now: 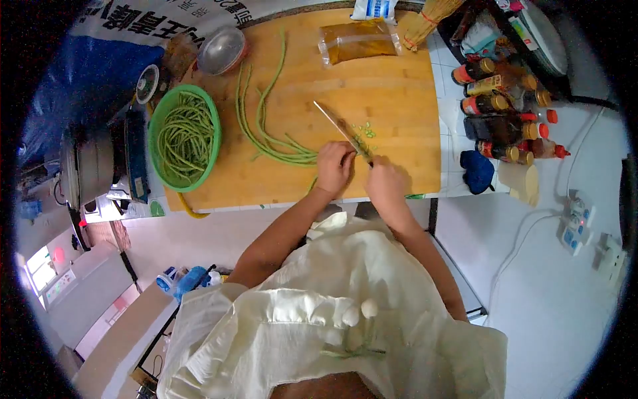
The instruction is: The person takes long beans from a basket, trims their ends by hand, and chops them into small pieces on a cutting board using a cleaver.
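Observation:
My left hand [335,167] is closed around a bundle of long green beans [286,154] lying on the wooden cutting board [372,90]. The beans trail away to the left and toward the back of the board. In my right hand [387,181] is the handle of a kitchen knife [340,128], its blade slanting up to the left, right beside my left fingers. Small chopped bean pieces [365,131] lie just right of the blade, and some cling near it. My fingers hide the cut ends of the bundle.
A green basket [214,126] full of long beans stands at the board's left. Behind it sits a metal bowl [222,50]. A bag of brown liquid [359,41] and a straw brush [428,23] lie at the back. Several sauce bottles [488,104] line the right side.

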Tool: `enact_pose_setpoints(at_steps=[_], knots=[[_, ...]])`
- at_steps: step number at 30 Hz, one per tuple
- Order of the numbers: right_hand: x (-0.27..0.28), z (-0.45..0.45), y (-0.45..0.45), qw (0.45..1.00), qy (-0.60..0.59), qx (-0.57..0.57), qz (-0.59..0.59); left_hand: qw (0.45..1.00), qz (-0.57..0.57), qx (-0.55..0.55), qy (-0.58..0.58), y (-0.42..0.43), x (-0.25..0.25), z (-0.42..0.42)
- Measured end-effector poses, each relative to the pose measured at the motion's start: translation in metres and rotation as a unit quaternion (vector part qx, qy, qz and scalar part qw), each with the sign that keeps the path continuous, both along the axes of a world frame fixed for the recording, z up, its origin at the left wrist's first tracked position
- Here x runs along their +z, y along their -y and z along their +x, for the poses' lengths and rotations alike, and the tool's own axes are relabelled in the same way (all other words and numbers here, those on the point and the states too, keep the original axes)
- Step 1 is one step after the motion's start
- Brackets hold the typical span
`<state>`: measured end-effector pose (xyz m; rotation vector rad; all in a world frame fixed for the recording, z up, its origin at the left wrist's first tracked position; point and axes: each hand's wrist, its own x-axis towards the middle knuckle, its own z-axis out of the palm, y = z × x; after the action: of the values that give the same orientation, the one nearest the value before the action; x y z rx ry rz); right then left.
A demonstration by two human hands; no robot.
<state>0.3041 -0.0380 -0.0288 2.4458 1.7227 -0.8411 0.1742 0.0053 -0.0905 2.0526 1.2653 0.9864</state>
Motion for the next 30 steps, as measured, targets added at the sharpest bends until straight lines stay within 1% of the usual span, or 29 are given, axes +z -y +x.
enact_pose_setpoints(at_steps=[2,4,5,7,8,10,11,13,15,17,18,20,22,26,28,30], knots=[[0.011,0.009,0.009,1.000,0.005,0.009,-0.013,1.000,0.000,0.002,-0.006,0.001,0.002,0.000],[0.026,0.020,0.010,0.997,-0.023,-0.021,-0.066,1.000,0.001,0.007,-0.013,0.001,0.002,-0.001],[0.020,0.023,0.012,0.997,-0.023,-0.020,-0.067,1.000,-0.004,0.000,-0.009,0.001,0.001,-0.001],[0.007,0.027,0.013,0.997,-0.032,-0.059,0.030,1.000,-0.009,-0.007,-0.004,0.000,0.003,-0.002],[0.003,0.027,0.016,0.997,-0.033,-0.058,0.030,1.000,-0.003,-0.014,-0.007,0.000,0.004,-0.003],[0.005,0.025,0.018,0.991,-0.054,-0.064,0.103,1.000,0.004,-0.019,-0.013,-0.001,0.004,-0.006],[0.007,0.024,0.020,0.991,-0.055,-0.065,0.103,1.000,0.000,-0.024,-0.012,-0.001,0.003,-0.007],[0.014,0.024,0.022,0.994,-0.080,-0.010,0.073,1.000,-0.004,-0.030,-0.007,-0.001,-0.001,-0.006],[0.009,0.023,0.026,0.994,-0.076,-0.006,0.084,0.997,-0.073,0.000,0.011,0.002,-0.004,-0.005],[0.005,0.021,0.028,0.993,-0.073,0.001,0.096,0.999,-0.050,-0.005,0.017,0.000,-0.006,-0.006],[0.006,0.019,0.028,0.994,-0.071,-0.009,0.082,0.999,-0.029,-0.011,0.021,-0.001,-0.006,-0.007],[0.010,0.017,0.026,0.995,-0.067,-0.018,0.065,0.999,-0.027,-0.012,0.022,0.000,-0.006,-0.007],[0.026,0.011,0.016,0.997,-0.068,-0.018,-0.034,0.999,-0.025,-0.015,0.023,-0.001,-0.007,-0.006],[0.010,0.003,-0.002,0.995,-0.093,-0.029,-0.026,0.999,-0.019,-0.018,0.019,-0.003,-0.004,-0.007],[0.009,-0.004,-0.011,0.994,-0.087,-0.061,-0.019,1.000,-0.015,-0.021,0.011,-0.004,0.001,-0.006],[0.006,-0.009,-0.023,0.996,-0.071,-0.046,0.000,1.000,-0.009,-0.019,0.022,-0.002,0.004,-0.006]])
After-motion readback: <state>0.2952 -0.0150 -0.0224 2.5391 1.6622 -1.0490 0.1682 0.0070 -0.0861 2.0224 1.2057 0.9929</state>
